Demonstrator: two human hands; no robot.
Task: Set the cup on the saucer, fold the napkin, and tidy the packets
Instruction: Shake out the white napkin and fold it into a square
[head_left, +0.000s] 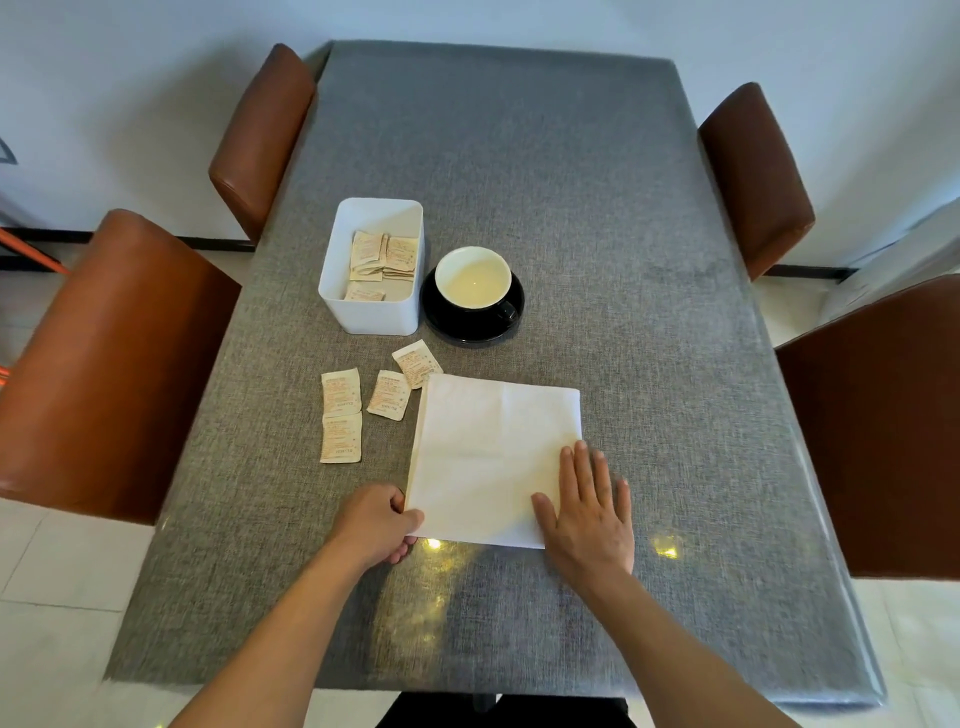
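Note:
A white napkin (488, 452) lies flat on the grey table (649, 364), roughly square. My left hand (376, 522) pinches its near left corner. My right hand (589, 506) rests flat with fingers spread on its near right part. A cup (474, 278), black outside and white inside, stands on a black saucer (470, 332) beyond the napkin. Several beige packets lie loose left of the napkin, among them one (341, 392), one (389, 396) and one (417, 362) touching the napkin's far left corner. A white box (371, 312) left of the cup holds several more packets (384, 257).
Four brown leather chairs stand around the table: two on the left (104, 364) (260, 140) and two on the right (756, 176) (878, 431). The table's near edge is just below my forearms. White floor tiles show on both sides.

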